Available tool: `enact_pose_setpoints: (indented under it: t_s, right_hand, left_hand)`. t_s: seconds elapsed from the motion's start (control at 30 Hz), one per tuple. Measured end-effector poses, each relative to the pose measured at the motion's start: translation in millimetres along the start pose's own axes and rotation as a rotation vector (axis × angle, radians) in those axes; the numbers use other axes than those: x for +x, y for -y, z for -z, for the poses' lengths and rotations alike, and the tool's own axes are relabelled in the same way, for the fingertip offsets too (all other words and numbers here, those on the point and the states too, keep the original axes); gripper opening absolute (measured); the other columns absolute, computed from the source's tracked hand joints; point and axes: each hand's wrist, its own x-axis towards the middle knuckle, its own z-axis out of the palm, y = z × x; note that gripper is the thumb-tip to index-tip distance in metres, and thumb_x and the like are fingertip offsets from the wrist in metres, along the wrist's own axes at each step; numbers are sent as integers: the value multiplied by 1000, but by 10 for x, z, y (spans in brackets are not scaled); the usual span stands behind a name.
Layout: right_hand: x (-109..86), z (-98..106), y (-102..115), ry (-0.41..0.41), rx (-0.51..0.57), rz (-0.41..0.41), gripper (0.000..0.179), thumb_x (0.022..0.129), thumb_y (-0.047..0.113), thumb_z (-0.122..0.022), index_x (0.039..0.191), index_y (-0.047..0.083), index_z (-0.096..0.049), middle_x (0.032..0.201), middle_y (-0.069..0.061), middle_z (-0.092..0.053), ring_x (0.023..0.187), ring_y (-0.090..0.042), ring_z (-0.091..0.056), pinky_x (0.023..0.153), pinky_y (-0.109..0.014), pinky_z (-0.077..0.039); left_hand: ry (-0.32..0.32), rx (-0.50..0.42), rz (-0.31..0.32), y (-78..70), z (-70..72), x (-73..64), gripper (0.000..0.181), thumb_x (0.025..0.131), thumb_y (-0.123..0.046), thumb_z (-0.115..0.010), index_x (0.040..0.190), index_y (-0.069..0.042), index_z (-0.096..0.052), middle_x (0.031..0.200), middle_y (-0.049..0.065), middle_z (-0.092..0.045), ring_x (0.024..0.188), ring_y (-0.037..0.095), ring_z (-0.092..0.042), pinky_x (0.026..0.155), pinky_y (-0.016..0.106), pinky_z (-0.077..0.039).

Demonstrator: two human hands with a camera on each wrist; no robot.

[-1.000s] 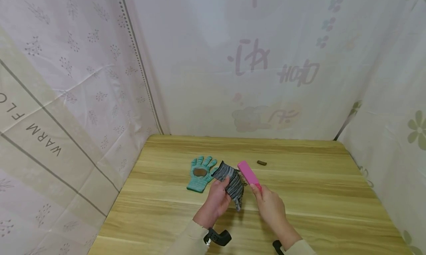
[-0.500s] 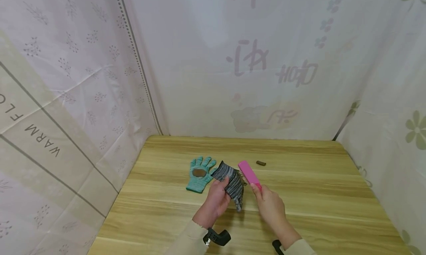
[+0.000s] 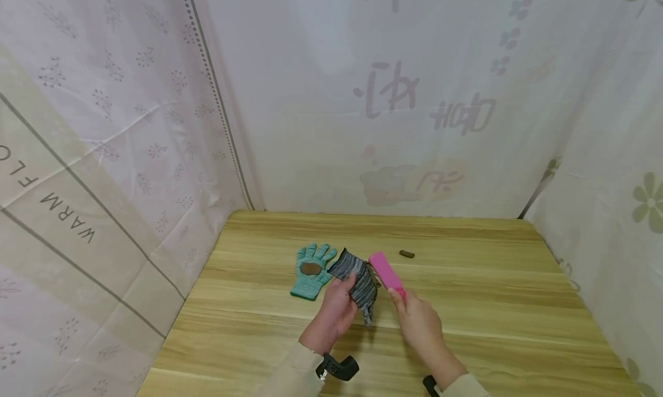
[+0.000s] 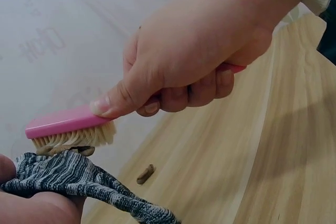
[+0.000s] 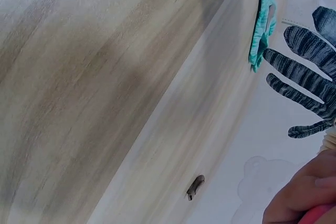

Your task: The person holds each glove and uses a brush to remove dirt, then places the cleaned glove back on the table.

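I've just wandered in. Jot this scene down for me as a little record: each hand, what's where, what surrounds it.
Left hand: holds a gray striped glove
Right hand: grips a pink brush by its handle
Bristles: face down at a brown lump on the striped glove, seemingly touching
Teal glove: on the table, fingers pointing away from the person, brown oval on it
Small brown piece: on the table, beyond the brush
Backdrop: pale patterned cloth
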Motion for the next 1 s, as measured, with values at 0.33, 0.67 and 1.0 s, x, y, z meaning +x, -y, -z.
enact_pose_setpoints:
  t_s: [0.33, 0.67, 1.0]
  right_hand:
    - [-2, 12, 19, 28, 75, -20, 56, 105, 58, -38, 77, 12, -51, 60, -1, -41, 52, -16, -38, 48, -30, -33]
    - [-39, 33, 68, 23, 142, -8, 56, 105, 59, -38, 78, 12, -52, 61, 0, -42, 53, -14, -37, 48, -27, -34]
    - [-83, -9, 106, 19, 76, 36, 53, 105, 56, -43, 76, 13, -49, 62, 1, -40, 54, -15, -38, 49, -29, -30]
  left_hand:
    - [-6, 13, 1, 5, 35, 6, 41, 112, -25, -37, 143, -1, -28, 129, 5, -54, 119, 12, -57, 104, 27, -45]
    - [-43, -25, 2, -15, 22, 21, 51, 112, -25, -36, 150, 0, -13, 145, 15, -42, 138, 25, -44, 117, 35, -37]
    - [-43, -7, -2, -12, -18, 30, 45, 111, -27, -40, 145, 0, -29, 141, 13, -51, 131, 22, -53, 116, 39, -40]
